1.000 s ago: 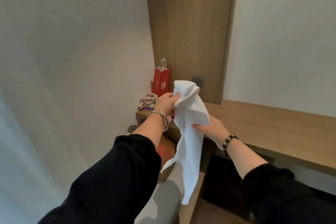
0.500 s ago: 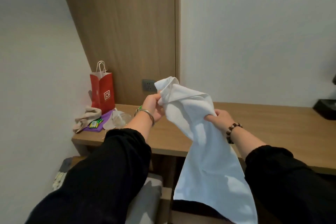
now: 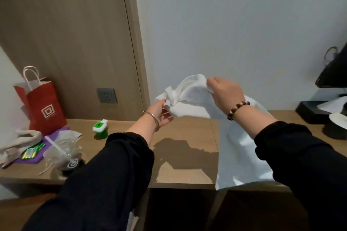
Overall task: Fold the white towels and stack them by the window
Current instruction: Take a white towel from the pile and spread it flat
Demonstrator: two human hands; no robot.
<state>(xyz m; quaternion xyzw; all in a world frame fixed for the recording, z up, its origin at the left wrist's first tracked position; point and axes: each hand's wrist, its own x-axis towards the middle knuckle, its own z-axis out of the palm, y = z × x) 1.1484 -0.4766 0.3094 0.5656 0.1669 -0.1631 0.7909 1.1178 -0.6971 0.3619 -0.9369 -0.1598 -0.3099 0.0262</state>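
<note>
Along a pale grey wall [image 3: 234, 24] runs a long wooden desk [image 3: 187, 133], and on the left a tall wooden panel [image 3: 65, 24] rises behind it with a grey power socket [image 3: 106, 95] set low in it. At the left end of the desk stands a red paper bag [image 3: 45, 107] with white cord handles. Before the bag lie a beige cloth [image 3: 18, 140] and a purple flat item [image 3: 28, 158], and near them is a clear plastic cup [image 3: 63, 155] with a straw. A small green and white container [image 3: 101, 129] stands a little more to the right, apart from the cup. At the far right end of the desk are some black objects [image 3: 311, 112]; what they are is not clear.

The white towel [image 3: 238, 152] is held up in the air above the middle of the desk. Its upper part is bunched between the two hands, and the rest hangs down on the right, covering part of the desk to its front edge. The towel's shadow falls on the bare wood.

The left hand [image 3: 161, 116], with a metal bangle [image 3: 153, 121] on the wrist, pinches one bunched corner with curled fingers. The right hand [image 3: 225, 93], with a bead bracelet [image 3: 237, 109], is higher and seen from the back; its fingers are closed on the top edge of the towel. Both arms in black sleeves [image 3: 105, 174] hide the near edge of the desk.
</note>
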